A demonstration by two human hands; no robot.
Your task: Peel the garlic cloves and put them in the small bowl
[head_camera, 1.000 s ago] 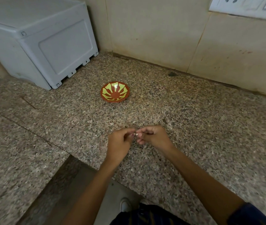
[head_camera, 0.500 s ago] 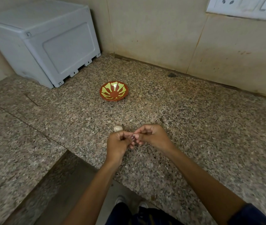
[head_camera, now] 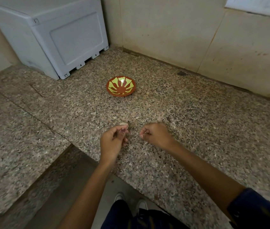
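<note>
My left hand (head_camera: 112, 142) pinches a garlic clove (head_camera: 124, 125) near the bench's (head_camera: 197, 129) front edge. My right hand (head_camera: 155, 134) pinches something tiny, maybe skin. The small bowl (head_camera: 121, 86) sits far back. The slippery clove could drop off the edge.

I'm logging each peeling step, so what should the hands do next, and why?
Probably bring the right hand back to the left hand to pull off more skin. The hands are apart, the left pinches something small, seemingly the garlic clove, too blurred to tell if it is peeled, and the small bowl looks empty. Another clove lies on the counter.
</note>
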